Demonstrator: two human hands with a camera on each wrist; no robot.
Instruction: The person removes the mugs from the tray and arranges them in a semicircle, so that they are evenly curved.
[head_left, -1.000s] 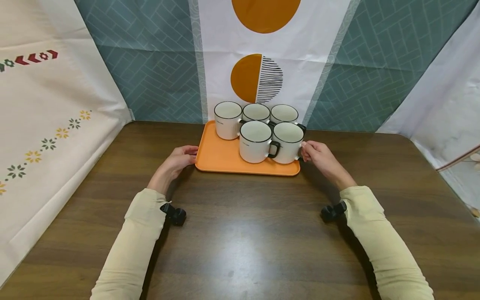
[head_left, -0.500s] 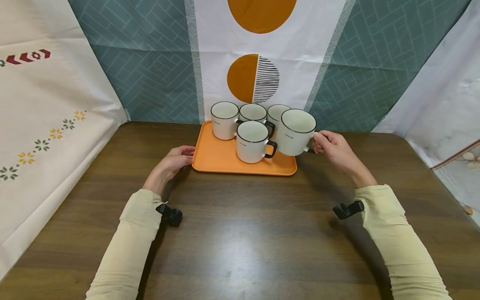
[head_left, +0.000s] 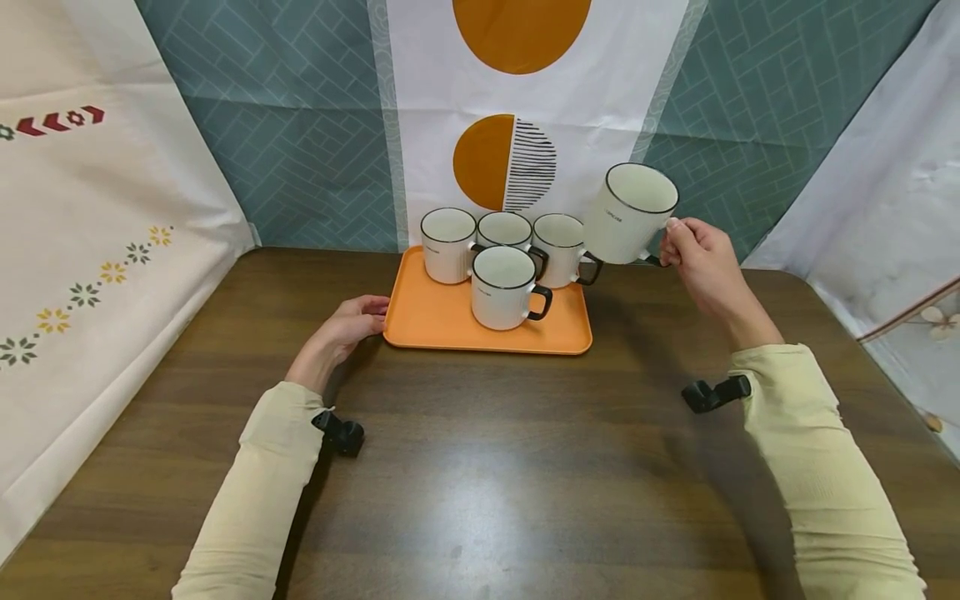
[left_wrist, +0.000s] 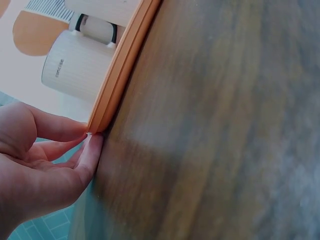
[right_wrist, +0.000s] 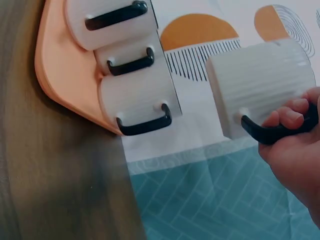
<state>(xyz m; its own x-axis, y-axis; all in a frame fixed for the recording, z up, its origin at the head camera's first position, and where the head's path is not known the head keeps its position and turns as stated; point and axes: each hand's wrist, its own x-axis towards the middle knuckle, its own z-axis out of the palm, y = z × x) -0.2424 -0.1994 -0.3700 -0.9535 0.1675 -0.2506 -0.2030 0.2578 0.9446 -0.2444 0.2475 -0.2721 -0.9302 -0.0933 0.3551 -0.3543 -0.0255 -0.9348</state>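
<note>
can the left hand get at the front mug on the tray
Probably yes: the left hand holds the orange tray by its left edge, and only bare tray lies between it and the front mug. The mug's black handle points away from that hand, though.

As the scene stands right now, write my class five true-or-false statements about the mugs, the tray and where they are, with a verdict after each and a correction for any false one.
1. The person's left-hand grip is on the edge of the orange tray. True.
2. Five mugs stand on the tray. False: four white mugs do.
3. The right-hand grip holds a black-rimmed white mug by its handle. True.
4. In the head view, the handle of the front mug points left. False: this front mug has its black handle on the right.
5. The tray lies on a wood-grain table. True.
</note>
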